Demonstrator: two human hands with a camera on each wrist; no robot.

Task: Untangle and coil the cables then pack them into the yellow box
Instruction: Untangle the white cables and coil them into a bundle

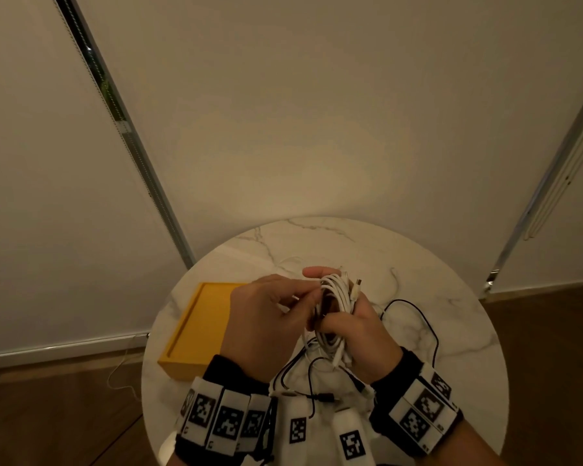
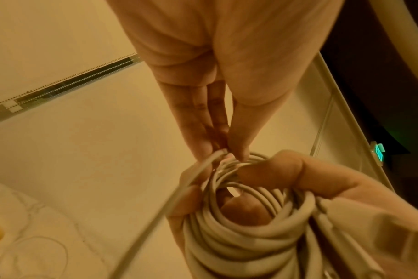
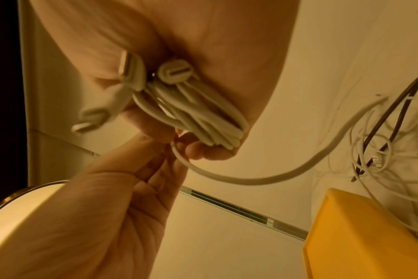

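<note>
A coil of white cable is held up above the marble table. My right hand grips this coil, fingers curled through its loops, with several white connectors sticking out at the top. My left hand pinches one strand at the coil's edge between thumb and fingertips. A loose tail of that cable hangs in a curve down to the table. The yellow box lies open on the table's left side, partly hidden behind my left hand.
A thin black cable loops over the table to the right of and below my hands. Thin white cables lie tangled with it. The round table's edge curves close on every side; a wall stands behind.
</note>
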